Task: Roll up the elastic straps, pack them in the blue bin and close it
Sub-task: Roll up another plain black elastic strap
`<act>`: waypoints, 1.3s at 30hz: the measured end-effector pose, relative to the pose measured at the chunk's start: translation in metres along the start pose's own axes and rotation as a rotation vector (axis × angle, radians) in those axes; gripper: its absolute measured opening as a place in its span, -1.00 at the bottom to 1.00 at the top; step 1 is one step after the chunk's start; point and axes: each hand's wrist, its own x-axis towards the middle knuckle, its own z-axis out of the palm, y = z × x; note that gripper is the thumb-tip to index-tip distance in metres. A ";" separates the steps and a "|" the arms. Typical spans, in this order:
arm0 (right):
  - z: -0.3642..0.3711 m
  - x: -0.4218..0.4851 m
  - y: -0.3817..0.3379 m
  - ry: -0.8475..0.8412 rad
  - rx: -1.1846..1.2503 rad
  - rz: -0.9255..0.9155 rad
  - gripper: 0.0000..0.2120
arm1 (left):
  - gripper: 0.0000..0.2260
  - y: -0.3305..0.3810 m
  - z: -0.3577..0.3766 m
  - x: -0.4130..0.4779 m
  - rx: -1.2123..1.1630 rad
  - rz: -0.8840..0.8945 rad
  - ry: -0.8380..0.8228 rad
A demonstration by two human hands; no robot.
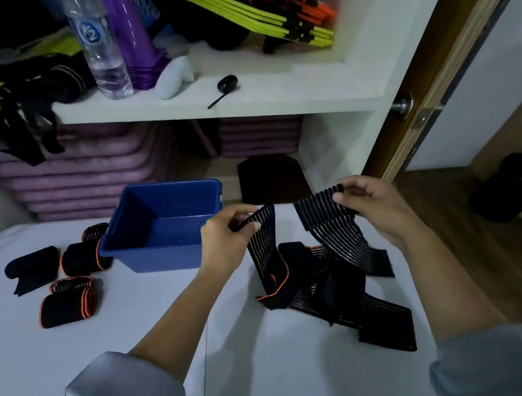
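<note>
- My left hand point(225, 241) pinches the end of a black striped strap point(263, 229) between thumb and curled fingers. The strap hangs from it down to an orange-edged fold on the pile below.
- My right hand point(373, 202), held a little higher, grips a wider striped stretch point(329, 221) with curled fingers. It droops to the same pile, and I cannot tell whether both ends belong to one strap.
- The pile of loose straps point(354, 297) lies on the white table point(272, 368), right of the middle, under my hands.
- The blue bin point(144, 254) stands on the table just left of my left hand, open on top and apart from the pile.
- Rolled straps point(85, 259), black with orange edges, lie left of the bin. The two nearest are against its corner, and the others lie closer to me.
- Behind the table is a white shelf point(260, 105) holding a water bottle point(97, 41), a stack of purple cones point(129, 27) beside it, and yellow-green and orange slats point(251, 8) at the back.
- Purple mats point(70, 172) are stacked under the shelf.
- A wooden door point(431, 86) with a metal knob point(403, 105) stands to the right.
</note>
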 end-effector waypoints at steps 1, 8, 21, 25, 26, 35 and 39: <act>0.006 -0.002 -0.009 -0.040 0.023 -0.034 -0.85 | -0.79 0.011 -0.006 0.002 -0.055 -0.005 0.000; 0.058 -0.014 -0.061 -0.142 0.114 -0.214 -0.83 | -0.83 0.078 -0.044 0.010 -0.342 0.076 -0.096; 0.124 -0.039 -0.114 0.011 0.152 -0.412 -0.82 | -0.87 0.130 -0.115 0.012 -0.458 -0.093 -0.357; 0.139 -0.047 -0.126 0.018 0.209 -0.369 -0.64 | -0.87 0.136 -0.134 0.012 -0.467 -0.064 -0.359; 0.143 -0.048 -0.129 0.022 0.213 -0.359 -0.64 | -0.87 0.138 -0.138 0.012 -0.473 -0.050 -0.365; 0.173 -0.062 -0.142 0.036 0.184 -0.316 -0.77 | -0.88 0.135 -0.165 0.005 -0.535 -0.009 -0.352; 0.187 -0.067 -0.144 0.021 0.226 -0.301 -0.83 | -0.88 0.133 -0.178 -0.001 -0.533 0.025 -0.339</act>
